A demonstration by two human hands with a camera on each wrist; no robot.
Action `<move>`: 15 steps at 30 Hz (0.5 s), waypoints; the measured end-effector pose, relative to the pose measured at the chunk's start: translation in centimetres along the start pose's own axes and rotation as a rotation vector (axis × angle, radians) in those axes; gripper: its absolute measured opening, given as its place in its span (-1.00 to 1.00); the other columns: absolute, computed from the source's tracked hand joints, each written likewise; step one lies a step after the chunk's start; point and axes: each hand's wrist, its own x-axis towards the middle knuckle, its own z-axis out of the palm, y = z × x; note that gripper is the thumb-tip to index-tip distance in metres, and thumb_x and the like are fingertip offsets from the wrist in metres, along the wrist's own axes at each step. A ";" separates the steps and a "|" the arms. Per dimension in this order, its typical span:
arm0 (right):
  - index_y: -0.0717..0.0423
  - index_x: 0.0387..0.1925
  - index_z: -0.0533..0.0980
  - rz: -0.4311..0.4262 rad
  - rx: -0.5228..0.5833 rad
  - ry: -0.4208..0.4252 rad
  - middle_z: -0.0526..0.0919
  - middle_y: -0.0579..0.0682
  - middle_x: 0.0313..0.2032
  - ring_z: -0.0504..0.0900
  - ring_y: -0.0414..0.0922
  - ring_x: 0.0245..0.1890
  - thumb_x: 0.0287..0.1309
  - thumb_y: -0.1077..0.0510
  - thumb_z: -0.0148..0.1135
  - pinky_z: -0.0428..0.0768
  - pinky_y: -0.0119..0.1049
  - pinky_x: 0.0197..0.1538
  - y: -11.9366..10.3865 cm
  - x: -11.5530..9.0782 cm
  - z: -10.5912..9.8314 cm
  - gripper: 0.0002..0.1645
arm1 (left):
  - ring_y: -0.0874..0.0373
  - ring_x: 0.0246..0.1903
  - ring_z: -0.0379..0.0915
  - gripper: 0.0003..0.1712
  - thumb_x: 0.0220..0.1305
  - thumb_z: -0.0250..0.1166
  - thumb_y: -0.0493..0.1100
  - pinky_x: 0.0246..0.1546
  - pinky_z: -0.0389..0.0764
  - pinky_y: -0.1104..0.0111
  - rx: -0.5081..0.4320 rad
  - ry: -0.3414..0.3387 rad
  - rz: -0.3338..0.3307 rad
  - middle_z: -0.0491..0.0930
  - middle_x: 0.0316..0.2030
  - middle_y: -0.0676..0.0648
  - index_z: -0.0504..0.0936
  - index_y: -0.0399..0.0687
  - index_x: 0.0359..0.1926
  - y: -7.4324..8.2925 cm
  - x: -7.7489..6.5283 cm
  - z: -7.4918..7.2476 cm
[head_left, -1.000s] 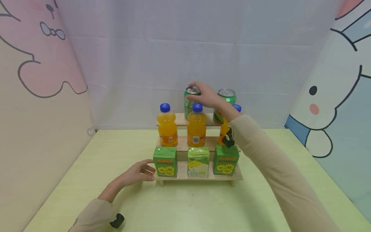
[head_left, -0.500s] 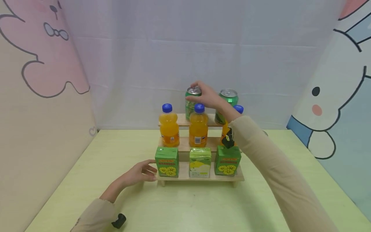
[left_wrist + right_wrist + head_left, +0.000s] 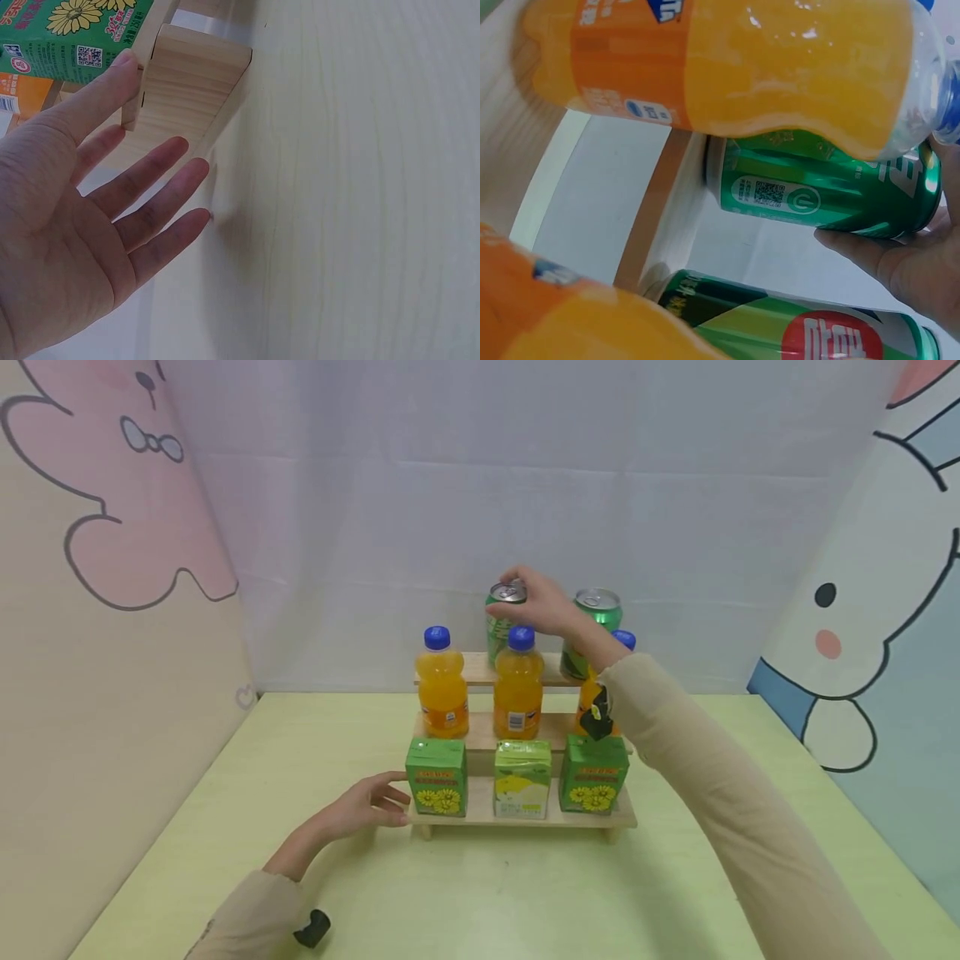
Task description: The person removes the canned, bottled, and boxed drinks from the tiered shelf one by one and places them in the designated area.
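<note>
Gripping a green can (image 3: 497, 638) at the top shelf (image 3: 476, 671)

Right hand (image 3: 542, 603): thumb on the near side of the green can, other fingers round the far side close to the rim; clamped on the can's upper part. Green can: upright, its base at the top shelf, partly behind the middle bottle (image 3: 517, 687).

Left hand (image 3: 367, 806): fingers apart and nearly straight; thumb tip and forefinger at the left end of the bottom shelf (image 3: 480, 797), thumb just beside the left carton (image 3: 437, 779). The other three fingers are spread clear of the wood.

Top shelf, further: second can (image 3: 604, 612), green, upright to the right, partly hidden by the right forearm.

Middle shelf (image 3: 480, 731): three bottles of orange drink with blue caps, in a row. Left bottle (image 3: 442, 689); middle bottle; right bottle (image 3: 587, 700), partly covered by the right sleeve (image 3: 720, 785).

Bottom shelf: three upright cartons, set apart. Left carton, green with yellow flowers; middle carton (image 3: 522, 787), paler, with a yellow fruit; right carton (image 3: 594, 777), green with yellow flowers.

Setting: pale table (image 3: 525, 893); whitish cloth (image 3: 450, 510) behind; cartoon figures on both side panels.
</note>
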 end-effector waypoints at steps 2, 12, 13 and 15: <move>0.12 0.14 0.24 0.005 -0.010 -0.004 0.42 0.10 0.04 0.41 -0.01 0.02 0.12 -0.09 0.19 0.42 -0.11 0.06 -0.2 -0.1 -0.2 -0.35 | -0.05 -0.12 0.50 -0.19 0.09 0.33 -0.12 -0.08 0.51 0.13 -0.003 -0.001 0.002 0.48 -0.03 -0.32 0.16 -0.30 0.28 0.0 0.0 0.0; 0.18 0.16 0.23 -0.025 0.027 0.054 0.43 0.13 0.00 0.45 -0.01 -0.09 0.13 -0.04 0.18 0.50 -0.16 -0.06 -1.3 -0.7 -1.3 -0.35 | -0.04 -0.12 0.50 -0.19 0.08 0.33 -0.12 -0.08 0.51 0.14 0.010 -0.005 0.002 0.49 -0.04 -0.31 0.16 -0.31 0.27 -0.1 0.0 0.0; 0.17 0.16 0.23 -0.024 0.027 0.065 0.43 0.13 0.00 0.45 -0.01 -0.09 0.13 -0.05 0.18 0.50 -0.15 -0.06 -1.4 -0.8 -1.4 -0.34 | -0.05 -0.12 0.50 -0.18 0.08 0.34 -0.12 -0.08 0.51 0.14 0.013 -0.003 0.004 0.49 -0.04 -0.32 0.16 -0.32 0.27 -0.1 0.0 0.0; 0.16 0.17 0.23 -0.018 0.020 0.089 0.43 0.12 0.01 0.45 -0.02 -0.09 0.13 -0.07 0.18 0.50 -0.15 -0.05 -1.7 -1.0 -1.6 -0.33 | -0.06 -0.12 0.50 -0.19 0.08 0.34 -0.12 -0.08 0.51 0.14 0.017 0.000 0.007 0.49 -0.04 -0.33 0.16 -0.33 0.27 -0.1 -0.1 -0.1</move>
